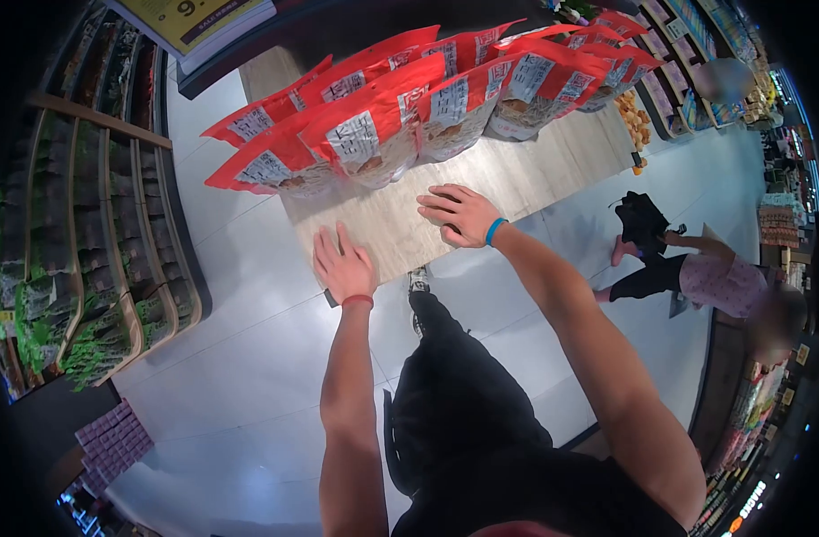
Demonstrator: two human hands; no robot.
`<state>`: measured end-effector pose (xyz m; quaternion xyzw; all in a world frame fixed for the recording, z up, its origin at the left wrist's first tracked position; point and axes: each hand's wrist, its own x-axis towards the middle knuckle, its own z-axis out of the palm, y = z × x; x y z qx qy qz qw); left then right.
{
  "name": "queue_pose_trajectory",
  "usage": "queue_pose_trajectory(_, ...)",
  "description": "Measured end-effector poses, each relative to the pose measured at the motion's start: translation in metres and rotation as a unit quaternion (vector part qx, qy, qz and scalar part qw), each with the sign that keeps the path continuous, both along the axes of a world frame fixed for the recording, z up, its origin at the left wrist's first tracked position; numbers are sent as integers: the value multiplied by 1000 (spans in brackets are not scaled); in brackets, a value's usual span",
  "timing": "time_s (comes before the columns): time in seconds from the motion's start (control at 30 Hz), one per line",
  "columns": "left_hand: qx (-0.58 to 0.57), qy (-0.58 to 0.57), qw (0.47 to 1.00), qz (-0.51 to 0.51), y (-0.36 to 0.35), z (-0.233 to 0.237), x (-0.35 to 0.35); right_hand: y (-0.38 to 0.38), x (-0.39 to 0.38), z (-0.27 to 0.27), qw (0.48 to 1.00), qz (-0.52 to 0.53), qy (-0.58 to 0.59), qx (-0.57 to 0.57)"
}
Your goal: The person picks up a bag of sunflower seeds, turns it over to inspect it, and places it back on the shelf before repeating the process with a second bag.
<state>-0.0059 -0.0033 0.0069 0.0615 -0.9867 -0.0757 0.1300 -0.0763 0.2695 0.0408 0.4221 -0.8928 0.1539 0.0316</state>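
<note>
My left hand (344, 266), with a red band at the wrist, lies flat with fingers spread at the near left corner of a wooden display table (553, 174). To its right, my right hand (461, 217) rests on the same table top, fingers apart, a blue band round its wrist. Neither hand holds anything. Just beyond them stand several red-topped bags (354, 143) with clear lower parts and white labels, packed in rows. Both hands are apart from the bags. What fills the bags is too blurred to name.
Shelves of packaged goods (96, 206) stand at the left, above a pale tiled floor (239, 358). A price sign (195, 22) hangs over the far left. On the right a person in a pink top (718, 282) walks with a black bag (640, 222). Purple boxes (114, 438) are stacked lower left.
</note>
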Motion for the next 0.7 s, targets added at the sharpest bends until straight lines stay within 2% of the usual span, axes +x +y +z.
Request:
queue_pose_trajectory(0.53,24,6,1000,9,-3,-3,0,-6,7,-5,995,-32,-7,91)
queue_pose_trajectory(0.63,27,-7,1000,12,-5,-3,0,-10,7,-3,995,-50,-56,68)
queue_pose_trajectory(0.7,35,-6,999,8,-5,-4,1,-13,9,-5,990,-106,-92,17)
